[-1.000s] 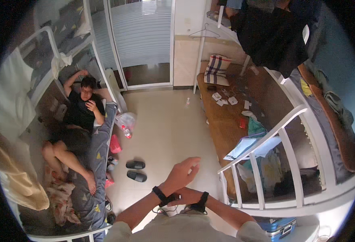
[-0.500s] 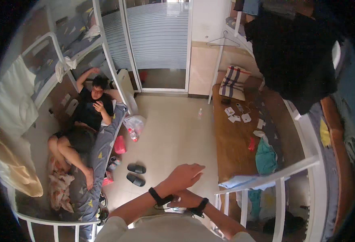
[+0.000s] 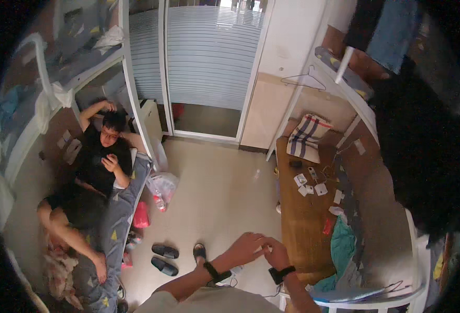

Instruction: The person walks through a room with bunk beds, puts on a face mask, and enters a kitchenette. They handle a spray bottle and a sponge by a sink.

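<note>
In front of my body my two hands meet at the fingertips. My left hand (image 3: 242, 250) reaches rightward, its fingers bent together against my right hand (image 3: 278, 255), whose fingers are curled inward. Anything small between them is too unclear to make out. A black band (image 3: 216, 272) circles my left wrist, with a thin dark cable (image 3: 233, 282) hanging near it. On the right wrist sits another black band (image 3: 282, 273) with a squarish dark piece. Below the left forearm a foot in a dark sandal (image 3: 199, 252) stands on the floor.
Left, a person (image 3: 100, 161) lies on a lower bunk (image 3: 121, 214) holding a phone. Black slippers (image 3: 164, 259), a pink bag (image 3: 142, 214) and a plastic bag (image 3: 162, 185) lie beside it. Right stands a wooden bed (image 3: 303, 235) with small white items and green cloth (image 3: 343, 245). Ahead is a glass door (image 3: 209, 68).
My right hand has moved from my left wrist to the left hand's fingertips. The left fingers, stretched out before, are now bent. The view has shifted and a sandalled foot has appeared.
</note>
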Motion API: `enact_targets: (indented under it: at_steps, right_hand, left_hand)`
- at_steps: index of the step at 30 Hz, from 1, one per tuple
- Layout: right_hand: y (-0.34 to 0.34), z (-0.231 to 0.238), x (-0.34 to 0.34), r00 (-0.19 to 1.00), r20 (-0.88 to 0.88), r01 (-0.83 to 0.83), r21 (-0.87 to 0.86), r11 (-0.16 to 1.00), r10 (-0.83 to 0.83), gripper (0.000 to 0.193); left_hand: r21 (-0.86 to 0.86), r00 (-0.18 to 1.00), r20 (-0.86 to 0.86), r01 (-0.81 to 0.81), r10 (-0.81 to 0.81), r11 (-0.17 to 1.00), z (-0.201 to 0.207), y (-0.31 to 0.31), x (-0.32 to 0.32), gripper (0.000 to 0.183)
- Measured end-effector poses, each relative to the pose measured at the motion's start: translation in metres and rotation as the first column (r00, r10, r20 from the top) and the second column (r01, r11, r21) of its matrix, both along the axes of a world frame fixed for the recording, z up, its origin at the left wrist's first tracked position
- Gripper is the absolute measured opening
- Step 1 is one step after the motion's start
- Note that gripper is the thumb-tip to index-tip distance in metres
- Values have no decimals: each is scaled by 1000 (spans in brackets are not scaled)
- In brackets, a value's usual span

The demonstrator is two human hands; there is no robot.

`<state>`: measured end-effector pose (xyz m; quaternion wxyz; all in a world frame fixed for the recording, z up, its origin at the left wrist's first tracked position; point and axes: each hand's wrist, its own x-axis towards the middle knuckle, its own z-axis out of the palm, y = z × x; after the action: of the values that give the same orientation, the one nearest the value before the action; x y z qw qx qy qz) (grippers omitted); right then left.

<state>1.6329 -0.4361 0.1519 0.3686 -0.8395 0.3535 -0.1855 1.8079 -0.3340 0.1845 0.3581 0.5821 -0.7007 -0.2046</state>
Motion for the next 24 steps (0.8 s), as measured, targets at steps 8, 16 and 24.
enact_targets:
  at_steps: [8,16,24]
  right_hand:
    - [-73,2,123,896,-259,-427,-724,541,360,52]
    - [-128,10,245,873,-232,-487,-397,778,429,49]
    - [-208,-40,363,948,52,-314,290,904,312,47]
  left_hand:
    - [-221,887,243,445,-393,868,56,-86,135,79]
    - [30,795,364,511,-485,859,66,-138,228,66]
    - [168,818,297,462,-492,871,39,-210,325,58]
